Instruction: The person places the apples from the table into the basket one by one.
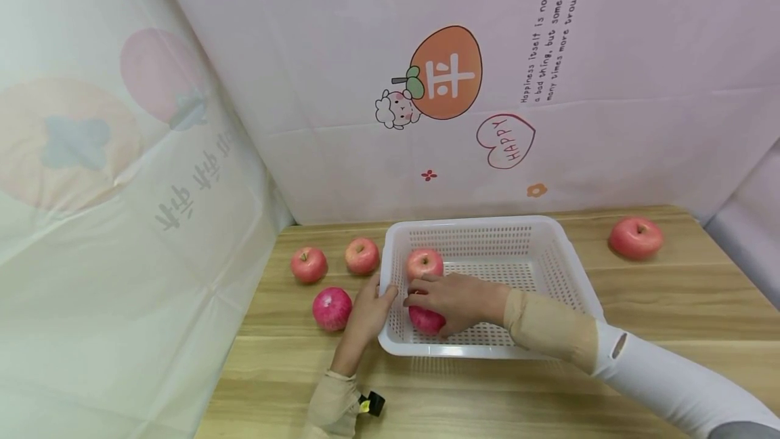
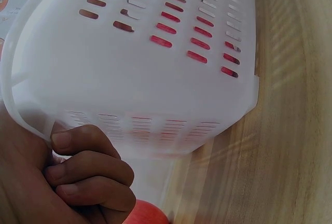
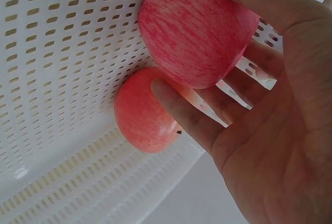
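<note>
A white perforated plastic basket (image 1: 487, 352) stands on the wooden table. At its left end, my left hand (image 1: 368, 310) grips the rim; the left wrist view shows curled fingers (image 2: 93, 169) beneath that rim. Inside the basket, my right hand (image 1: 463, 297) holds a deep pink apple (image 3: 197, 32) between thumb and spread fingers, near the left wall. A lighter red apple (image 1: 424, 263) lies just beyond it in the basket. In the right wrist view one finger (image 3: 184, 110) of that hand overlaps this lighter apple. Part of the held apple is hidden by the hand in the head view.
Left of the basket lie two red apples (image 1: 308, 265), (image 1: 362, 255) and a bright pink apple (image 1: 332, 309), close to the left hand. A larger red apple (image 1: 636, 238) sits at the table's far right. Printed cloth (image 1: 341, 168) hangs behind the table and along its left.
</note>
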Motion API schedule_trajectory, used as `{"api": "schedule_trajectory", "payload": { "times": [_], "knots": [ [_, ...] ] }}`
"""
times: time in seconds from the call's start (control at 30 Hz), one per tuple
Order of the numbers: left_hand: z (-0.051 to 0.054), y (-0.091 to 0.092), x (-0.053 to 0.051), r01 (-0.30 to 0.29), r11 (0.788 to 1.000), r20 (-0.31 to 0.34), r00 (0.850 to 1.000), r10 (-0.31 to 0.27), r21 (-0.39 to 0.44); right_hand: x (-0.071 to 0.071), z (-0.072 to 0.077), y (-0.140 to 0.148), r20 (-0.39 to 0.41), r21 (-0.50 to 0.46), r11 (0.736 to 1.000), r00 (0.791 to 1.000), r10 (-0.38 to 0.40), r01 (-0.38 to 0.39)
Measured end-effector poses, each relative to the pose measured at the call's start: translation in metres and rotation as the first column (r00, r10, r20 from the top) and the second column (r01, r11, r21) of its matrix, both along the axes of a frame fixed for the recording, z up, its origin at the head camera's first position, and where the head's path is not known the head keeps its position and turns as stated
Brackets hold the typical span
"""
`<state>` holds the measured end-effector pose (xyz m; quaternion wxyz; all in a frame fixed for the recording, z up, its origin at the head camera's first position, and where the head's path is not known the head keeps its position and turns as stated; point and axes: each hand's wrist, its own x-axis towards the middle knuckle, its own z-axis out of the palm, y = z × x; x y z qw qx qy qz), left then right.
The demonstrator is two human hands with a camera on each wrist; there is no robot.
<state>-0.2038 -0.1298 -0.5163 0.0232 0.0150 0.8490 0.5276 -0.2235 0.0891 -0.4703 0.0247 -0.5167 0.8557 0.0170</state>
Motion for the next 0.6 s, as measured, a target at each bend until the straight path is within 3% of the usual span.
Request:
{"api": "schedule_trajectory", "payload": {
  "times": [0.6],
  "knots": [
    [0.0003, -0.0003, 0.0011, 0.002, 1.0, 0.006, 1.0, -0.002, 0.007, 0.0004, 0.0059, 0.0077, 0.033, 0.013, 0.999, 0.998, -0.05, 0.049]
  ]
}}
